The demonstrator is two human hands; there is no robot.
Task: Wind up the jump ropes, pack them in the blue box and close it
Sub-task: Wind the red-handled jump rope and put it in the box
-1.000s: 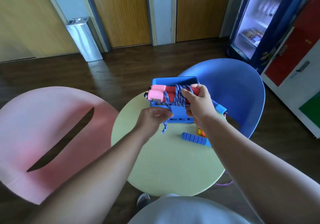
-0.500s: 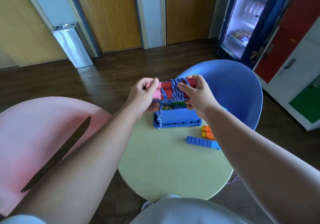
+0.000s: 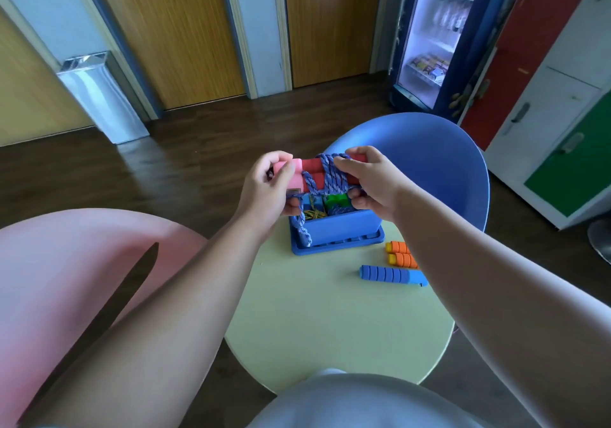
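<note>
— While the left hand curls round its pink ends and the right hand clamps the red ends, how will the wound jump rope handle, held just above the blue box?
— Light, I'd judge. The foam grips look squashy and the cord soft, with one loose tail dangling down the box's front. Hold across the windings so they can't slip.
— And room, seen from the head?
— The box mouth lies straight below, partly filled with other ropes. Orange handles and a blue handle lie at four o'clock of the box. The table ends close behind it at twelve.
</note>
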